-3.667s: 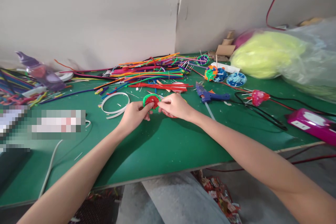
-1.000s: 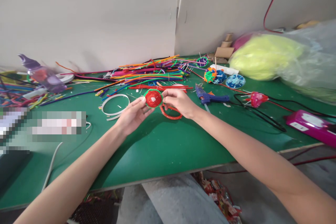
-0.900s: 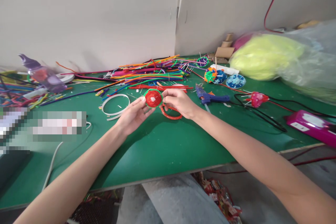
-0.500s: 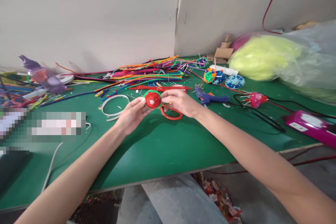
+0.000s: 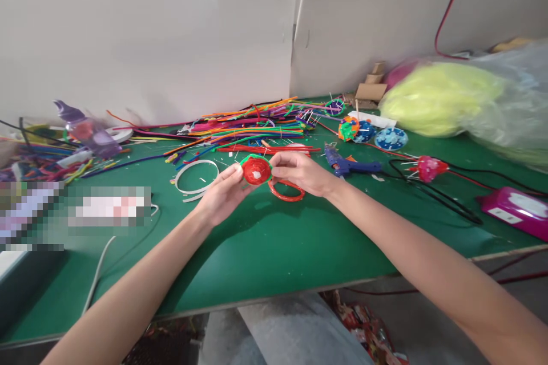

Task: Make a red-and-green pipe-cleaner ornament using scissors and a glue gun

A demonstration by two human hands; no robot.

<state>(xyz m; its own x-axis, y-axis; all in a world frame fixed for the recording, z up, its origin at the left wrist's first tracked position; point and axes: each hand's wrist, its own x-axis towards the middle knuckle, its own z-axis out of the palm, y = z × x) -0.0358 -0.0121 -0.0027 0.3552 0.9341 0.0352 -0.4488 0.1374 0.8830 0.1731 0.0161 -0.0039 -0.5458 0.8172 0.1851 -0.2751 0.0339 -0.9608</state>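
A red coiled disc (image 5: 258,174) with a green rim and a white centre is held up above the table. My left hand (image 5: 225,194) grips its left edge between thumb and fingers. At its right edge, the closed fingers of my right hand (image 5: 302,172) pinch the green rim. An orange-red ring (image 5: 287,198) lies on the table just beneath my right hand. To the left of the disc rests a white strip loop (image 5: 177,183). A blue glue gun (image 5: 351,166) lies right of my right hand.
Colourful pipe cleaners (image 5: 252,128) are heaped along the back of the green table (image 5: 274,262). Blue discs (image 5: 391,138) and a red spiky piece (image 5: 430,168) sit right, near a purple power strip (image 5: 511,208). A purple bottle (image 5: 88,131) stands left. Bagged yellow material (image 5: 440,97) fills the back right.
The view has shifted, so the whole scene sits lower and mostly further right. My right hand's fingers have drawn together at the disc's rim. My left hand keeps its hold.
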